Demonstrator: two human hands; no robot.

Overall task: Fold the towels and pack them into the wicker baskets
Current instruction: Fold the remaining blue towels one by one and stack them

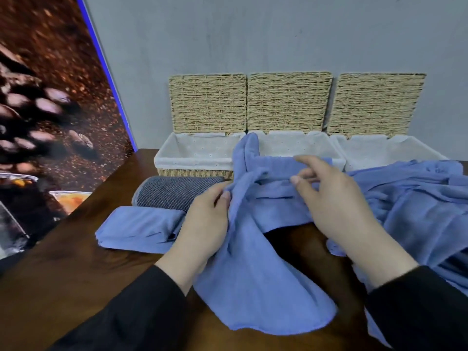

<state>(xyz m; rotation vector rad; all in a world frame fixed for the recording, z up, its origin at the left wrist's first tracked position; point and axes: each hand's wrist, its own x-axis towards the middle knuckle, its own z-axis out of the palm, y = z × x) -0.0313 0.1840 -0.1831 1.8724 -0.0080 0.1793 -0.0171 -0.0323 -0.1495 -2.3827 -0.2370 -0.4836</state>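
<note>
Head view:
Done: a folded blue towel (140, 229) and a grey towel (177, 193) lie on the worktop (76, 274), unpacked.
In hand: left hand (202, 224) pinches a loose blue towel (253, 274); right hand (336, 198) holds its upper fold.
Left: pile of towels (417, 198); three wicker baskets (192, 160) look empty.

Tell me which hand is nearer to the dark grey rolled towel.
Left. The left hand grips the blue towel right beside the grey roll's near end; the right hand is farther off, across the blue towel.
</note>
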